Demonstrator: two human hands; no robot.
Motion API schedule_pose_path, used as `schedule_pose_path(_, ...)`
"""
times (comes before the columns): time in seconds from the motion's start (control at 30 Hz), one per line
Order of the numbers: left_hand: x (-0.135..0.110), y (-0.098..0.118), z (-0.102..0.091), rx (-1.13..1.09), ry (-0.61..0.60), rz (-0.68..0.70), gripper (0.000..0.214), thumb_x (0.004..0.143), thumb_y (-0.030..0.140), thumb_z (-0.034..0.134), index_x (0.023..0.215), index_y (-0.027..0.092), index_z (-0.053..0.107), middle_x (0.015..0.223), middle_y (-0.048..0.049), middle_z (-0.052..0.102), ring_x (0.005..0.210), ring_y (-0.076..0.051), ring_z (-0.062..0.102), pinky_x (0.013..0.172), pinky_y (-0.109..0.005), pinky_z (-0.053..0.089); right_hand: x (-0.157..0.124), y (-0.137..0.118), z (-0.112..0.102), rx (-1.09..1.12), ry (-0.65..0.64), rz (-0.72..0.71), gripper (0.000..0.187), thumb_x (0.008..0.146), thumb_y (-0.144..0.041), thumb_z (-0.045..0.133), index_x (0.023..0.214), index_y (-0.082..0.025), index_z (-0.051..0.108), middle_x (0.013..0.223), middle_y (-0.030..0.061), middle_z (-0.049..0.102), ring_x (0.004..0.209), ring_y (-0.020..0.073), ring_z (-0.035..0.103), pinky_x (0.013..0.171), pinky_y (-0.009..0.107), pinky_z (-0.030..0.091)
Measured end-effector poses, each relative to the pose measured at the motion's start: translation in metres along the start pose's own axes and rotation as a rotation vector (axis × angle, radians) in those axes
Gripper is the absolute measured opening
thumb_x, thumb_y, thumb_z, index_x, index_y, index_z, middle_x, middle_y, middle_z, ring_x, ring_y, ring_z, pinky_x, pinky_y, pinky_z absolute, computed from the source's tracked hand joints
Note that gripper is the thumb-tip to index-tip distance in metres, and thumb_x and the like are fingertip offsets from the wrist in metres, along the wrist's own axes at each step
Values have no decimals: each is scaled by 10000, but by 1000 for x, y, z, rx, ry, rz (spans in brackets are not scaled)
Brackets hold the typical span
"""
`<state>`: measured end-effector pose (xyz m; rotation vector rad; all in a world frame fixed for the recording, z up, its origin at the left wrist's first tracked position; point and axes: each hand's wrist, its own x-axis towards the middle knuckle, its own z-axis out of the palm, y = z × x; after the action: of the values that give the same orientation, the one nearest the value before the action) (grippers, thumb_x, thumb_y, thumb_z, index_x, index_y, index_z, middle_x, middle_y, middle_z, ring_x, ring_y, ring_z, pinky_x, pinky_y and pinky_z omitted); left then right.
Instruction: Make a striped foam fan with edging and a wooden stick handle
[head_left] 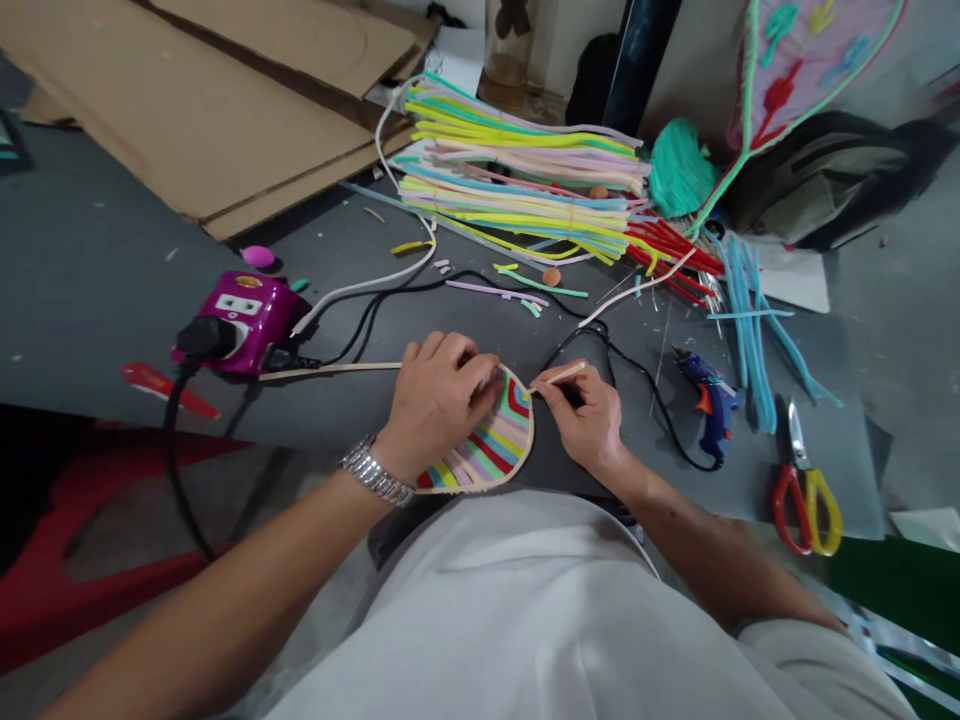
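A half-round panel [480, 450] of pipe cleaners, laid in curved parallel bands of red, green, yellow, pink and lilac and bordered by a tan strip, sits just over the near edge of the dark grey worktop [112, 250], directly in front of the person's white shirt [525, 620]. Its long axis slants from lower left to upper right, with the curved rim bulging rightward and the narrow end rising under the fingers. The left hand [435, 405], wearing a metal link watch [375, 472], curls closed over the panel's upper part, and a long tan strip [330, 371] trails from it leftward toward a magenta power strip [240, 322]. The right hand [581, 415] pinches a short cream strip [561, 374] between thumb and fingers, its end touching the panel's rim. To the right, a black cable [645, 390] loops between that hand and a blue hot glue gun [712, 405]; red-and-yellow-handled scissors [806, 500] lie near the worktop's right edge.
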<state>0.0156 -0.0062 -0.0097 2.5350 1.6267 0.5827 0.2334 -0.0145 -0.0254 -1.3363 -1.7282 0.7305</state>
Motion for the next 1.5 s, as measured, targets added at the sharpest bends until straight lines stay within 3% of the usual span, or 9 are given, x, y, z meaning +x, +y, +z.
schedule_pose_path(0.33, 0, -1, 3, -5, 21, 5, 175, 1013, 324, 594, 996, 233, 743, 1009, -97, 655, 923, -284, 544, 752, -412, 354, -4, 0, -1, -7, 87, -17, 139, 992, -315, 652, 873, -247, 634, 883, 36, 755, 837, 207, 717, 778, 367, 555)
schedule_pose_path(0.97, 0, -2, 3, -8, 35, 13, 171, 1010, 325, 608, 989, 224, 745, 998, -98, 648, 929, -285, 549, 743, -404, 355, -2, -1, -1, 21, 10, -68, 113, 991, -257, 668, 881, -241, 684, 887, 19, 778, 828, 188, 716, 793, 347, 534)
schedule_pose_path(1.17, 0, -3, 4, -16, 41, 14, 152, 1000, 311, 621, 1013, 231, 750, 1004, -94, 645, 924, -280, 552, 744, -398, 357, -2, -2, -1, 23, 74, -38, 118, 999, -277, 662, 889, -247, 694, 897, 22, 786, 853, 199, 730, 825, 360, 541)
schedule_pose_path(1.5, 0, -2, 4, -9, 34, 14, 147, 995, 312, 623, 998, 228, 745, 1004, -95, 653, 928, -286, 553, 739, -405, 360, 1, -2, -1, -7, 32, -53, 128, 992, -262, 659, 874, -247, 705, 890, 19, 791, 841, 197, 735, 821, 356, 532)
